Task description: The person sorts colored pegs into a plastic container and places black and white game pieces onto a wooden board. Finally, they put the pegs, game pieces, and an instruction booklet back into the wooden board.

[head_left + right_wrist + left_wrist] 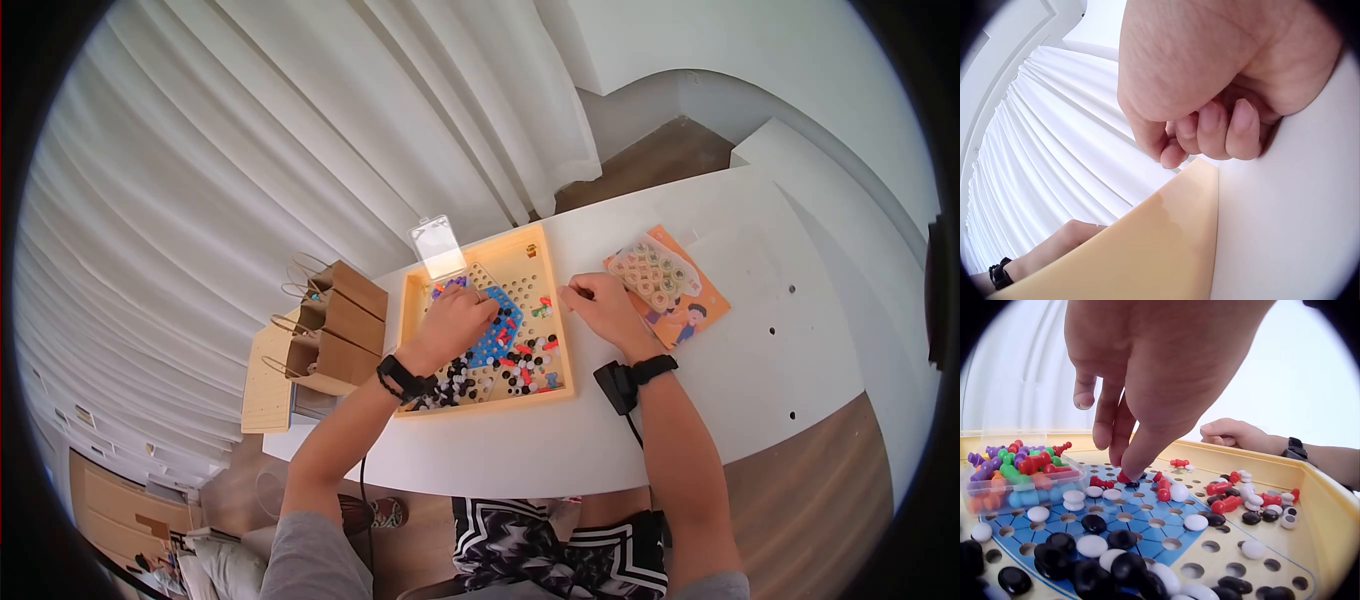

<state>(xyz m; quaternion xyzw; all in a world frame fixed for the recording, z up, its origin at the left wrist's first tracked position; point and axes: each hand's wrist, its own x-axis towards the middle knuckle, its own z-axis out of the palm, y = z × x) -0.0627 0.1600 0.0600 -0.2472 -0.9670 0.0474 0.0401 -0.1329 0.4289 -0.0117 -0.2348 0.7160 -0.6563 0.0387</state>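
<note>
"Looking at the left hand (455, 325), what does it have?"

"Its thumb and one finger pinch a red pawn (1124, 477). The tips point down, low over the blue game board (1141, 527), inside the yellow tray (1321, 494)."

"Why just the tips?"

"The pawn is tiny, I guess. A tip pinch fits it, and it would not bump the other bits so much. The other fingers hang down, a little apart. I can't tell if any tip touches the board."

"And the right hand (600, 305)?"

"It's just past the tray's right side. The fingers curl in to the palm, and the thumb is by them. I see nothing in it. It may be there to be out of the way."

"What are those round bits?"

"Black discs (1121, 539) and white discs (1092, 545). Lots sit in a messy pile at the near side, some on top of others. The tray has walls, so I think they can't roll off the table (620, 440)."

"And the rest of the pawns?"

"Many are in the clear box (985, 486), all mixed up: purple, green, orange, blue and red. Its lid (437, 248) is up, maybe so a hand can get in. More red pawns lie on their sides by the discs."
</note>
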